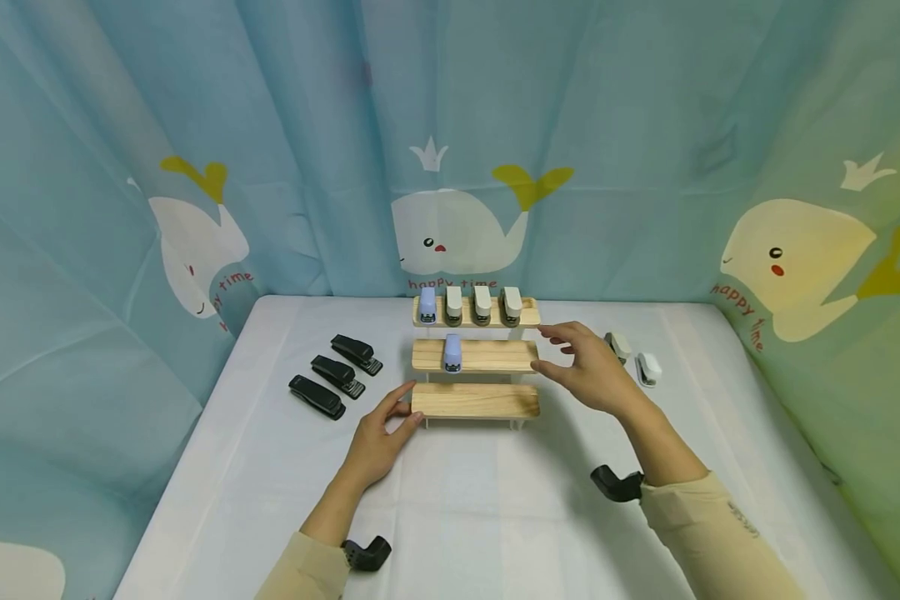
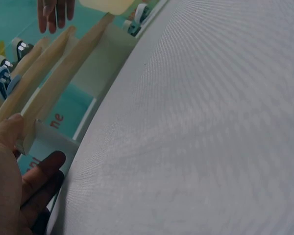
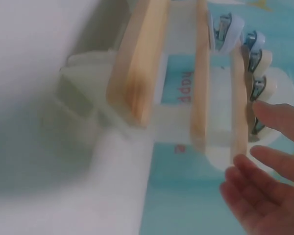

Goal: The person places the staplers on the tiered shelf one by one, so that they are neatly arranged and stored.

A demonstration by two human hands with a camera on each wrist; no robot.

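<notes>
A three-tier wooden display shelf [image 1: 476,402] with white supports stands on the table. My left hand [image 1: 376,439] grips the left end of its bottom board, thumb at the front edge in the left wrist view. At the right ends of the top and middle boards is my right hand [image 1: 587,367], its fingers [image 3: 264,183] extended and holding nothing. On the top board, a light-blue mini stapler [image 1: 427,306] sits left of three cream mini staplers [image 1: 482,305]. Another light-blue mini stapler [image 1: 452,353] occupies the middle board.
Three black staplers [image 1: 337,376] lie in a slanted row to the left of the shelf. A cream mini stapler [image 1: 619,347], partly behind the right hand, and a white mini stapler [image 1: 648,369] rest at right. Blue whale-print curtain [image 1: 457,100] surrounds the white-covered table [image 1: 457,517].
</notes>
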